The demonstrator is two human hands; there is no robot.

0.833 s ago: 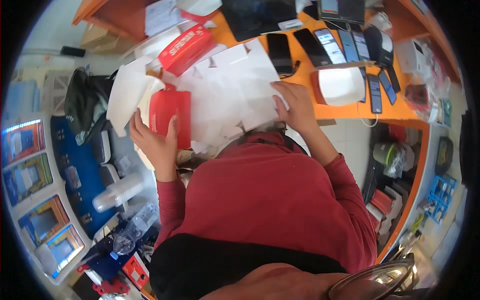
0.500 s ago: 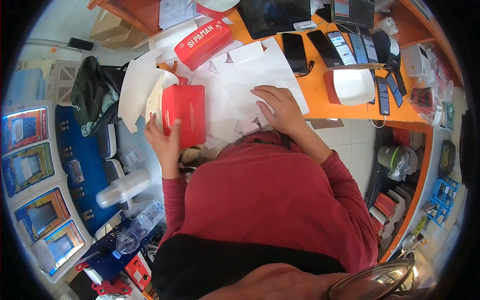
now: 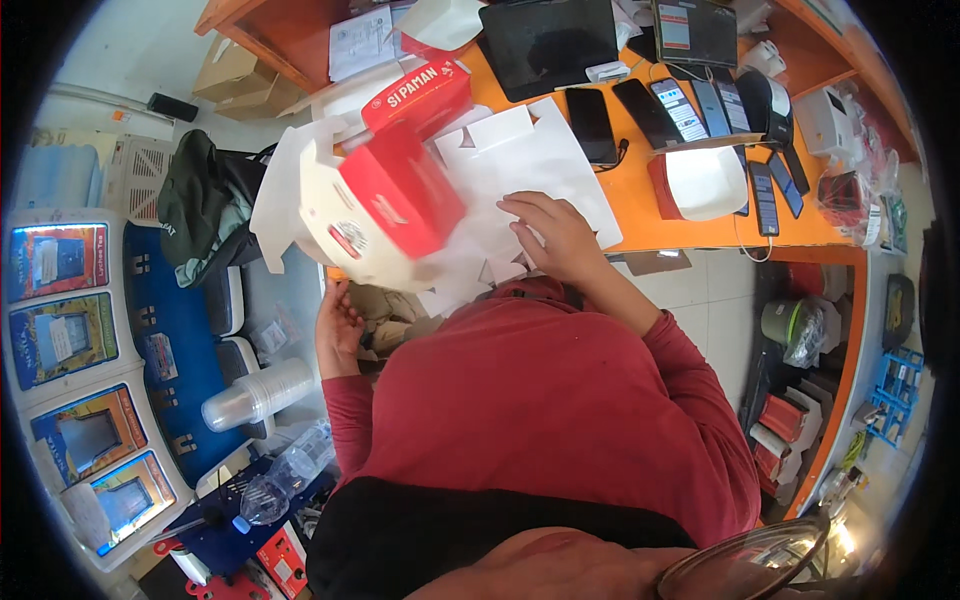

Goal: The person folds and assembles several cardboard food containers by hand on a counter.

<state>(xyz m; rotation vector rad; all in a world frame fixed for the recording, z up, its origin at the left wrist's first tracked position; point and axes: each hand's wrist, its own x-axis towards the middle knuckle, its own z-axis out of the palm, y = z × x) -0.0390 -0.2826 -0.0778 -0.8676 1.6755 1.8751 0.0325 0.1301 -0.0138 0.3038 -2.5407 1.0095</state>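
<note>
While the orange desk [image 3: 640, 228] carries pieces of card at different stages, the folding looks, as a judgement, only partly through. Biggest of these pieces, the white card [image 3: 565, 160] lies flat before the person, its slots and flaps not bent up, so its shaping seems left to do. Overlapping its left side is the red and cream carton [image 3: 392, 195], tilted and blurred; it appears partly shaped, but the blur hides how far, and I cannot tell whether it rests on anything. Over to the right, the open-topped box [image 3: 703, 183] has its walls raised around a white inside, and so looks the furthest along (nothing shows in it). Beyond the carton sits a red box [image 3: 420, 95], whose folds are too hidden to judge.

The right hand [image 3: 560, 240] is over the white card with fingers loosely bent, grasping nothing visible; whether the tips press down is unclear. Just below the carton, the left hand [image 3: 340, 322] is slack and half-curled, with no object seen in it. Smallest here, a lit phone [image 3: 680, 110] lies behind the open-topped box.
</note>
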